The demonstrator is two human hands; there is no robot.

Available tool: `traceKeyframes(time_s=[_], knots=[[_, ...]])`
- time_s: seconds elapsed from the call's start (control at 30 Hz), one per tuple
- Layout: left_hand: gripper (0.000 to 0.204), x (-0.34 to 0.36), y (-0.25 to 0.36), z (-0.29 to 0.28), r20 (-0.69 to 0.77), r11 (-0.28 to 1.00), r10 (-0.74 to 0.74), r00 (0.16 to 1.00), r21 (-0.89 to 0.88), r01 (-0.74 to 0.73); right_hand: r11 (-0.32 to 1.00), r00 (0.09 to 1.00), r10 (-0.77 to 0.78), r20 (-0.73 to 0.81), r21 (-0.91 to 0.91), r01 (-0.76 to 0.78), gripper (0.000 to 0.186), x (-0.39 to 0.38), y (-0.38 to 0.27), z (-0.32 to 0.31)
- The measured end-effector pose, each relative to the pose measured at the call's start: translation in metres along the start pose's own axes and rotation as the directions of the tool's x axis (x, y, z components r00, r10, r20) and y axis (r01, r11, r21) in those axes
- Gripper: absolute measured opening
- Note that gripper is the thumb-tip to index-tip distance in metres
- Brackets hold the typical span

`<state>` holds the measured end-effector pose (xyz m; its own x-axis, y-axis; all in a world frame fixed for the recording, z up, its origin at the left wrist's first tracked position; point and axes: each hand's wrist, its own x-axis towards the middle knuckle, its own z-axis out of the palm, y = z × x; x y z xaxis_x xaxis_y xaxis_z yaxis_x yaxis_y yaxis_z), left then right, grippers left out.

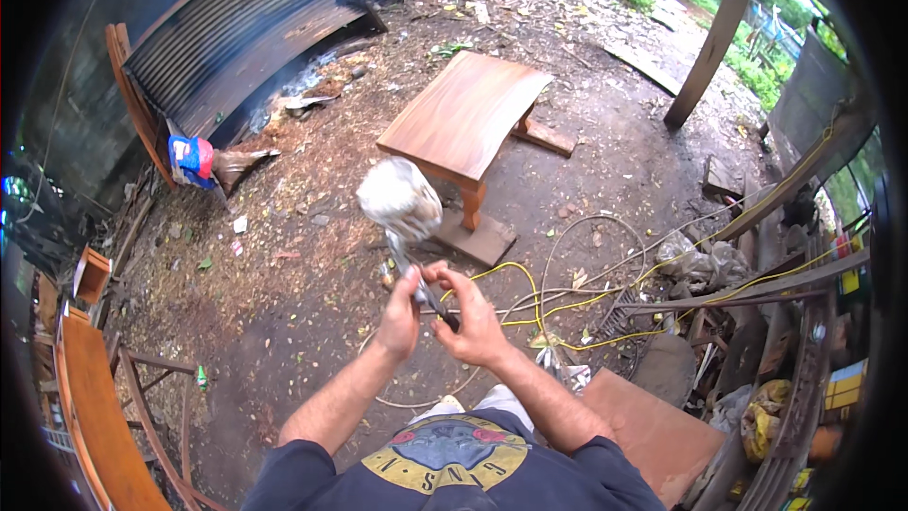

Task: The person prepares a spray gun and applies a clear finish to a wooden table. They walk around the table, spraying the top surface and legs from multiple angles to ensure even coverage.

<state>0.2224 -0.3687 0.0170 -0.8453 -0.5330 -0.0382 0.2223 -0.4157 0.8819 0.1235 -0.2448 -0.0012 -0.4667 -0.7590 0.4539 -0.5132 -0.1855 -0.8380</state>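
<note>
Dirt ground [284,360] everywhere, leaf litter on it. Corrugated metal sheet [241,14] upper left, light smoke in front. Brown wooden table [468,114] ahead of the person, top tilted in view. Flat reddish-brown board [653,440] lower right. Tan hose [619,220] looped right of the table, yellow cord [591,345] crossing it. Handheld tool [402,203]: blurred whitish head, metal neck, dark end. It's up in the hands, in front of the chest, head pointing at the table's near edge. Left hand [399,322]: closed on the neck, thumb along it, other fingers mostly hidden. Right hand [478,322]: fingers half-curled, parted around the dark end; can't tell if it's gripping. Small green bottle [201,379] far left.
</note>
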Motion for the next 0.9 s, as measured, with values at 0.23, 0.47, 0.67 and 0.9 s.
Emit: traceKeyframes(time_s=[0.23, 0.47, 0.67, 0.9], knots=[[0.053, -0.029, -0.052, 0.008, -0.082, 0.935, -0.095, 0.992, 0.336, 0.117, 0.992, 0.988, 0.123, -0.092, -0.011, -0.124, 0.084, -0.027, 0.038, 0.033], [0.052, -0.045, -0.017, -0.007, 0.243, 0.585, 0.026, 0.970, 0.783, -0.212, 0.998, 0.960, 0.064, -0.271, 0.002, -0.066, 0.070, -0.049, 0.044, 0.030], [0.036, -0.058, -0.028, -0.058, -0.037, 0.807, -0.010, 0.999, 0.589, 0.030, 0.922, 0.906, 0.386, -0.177, 0.108, -0.372, 0.065, -0.068, 0.047, 0.008], [0.032, -0.074, -0.065, -0.115, -0.155, 0.787, -0.091, 0.984, 0.595, 0.166, 0.882, 0.862, 0.466, -0.199, 0.025, -0.471, 0.056, -0.099, 0.055, 0.005]])
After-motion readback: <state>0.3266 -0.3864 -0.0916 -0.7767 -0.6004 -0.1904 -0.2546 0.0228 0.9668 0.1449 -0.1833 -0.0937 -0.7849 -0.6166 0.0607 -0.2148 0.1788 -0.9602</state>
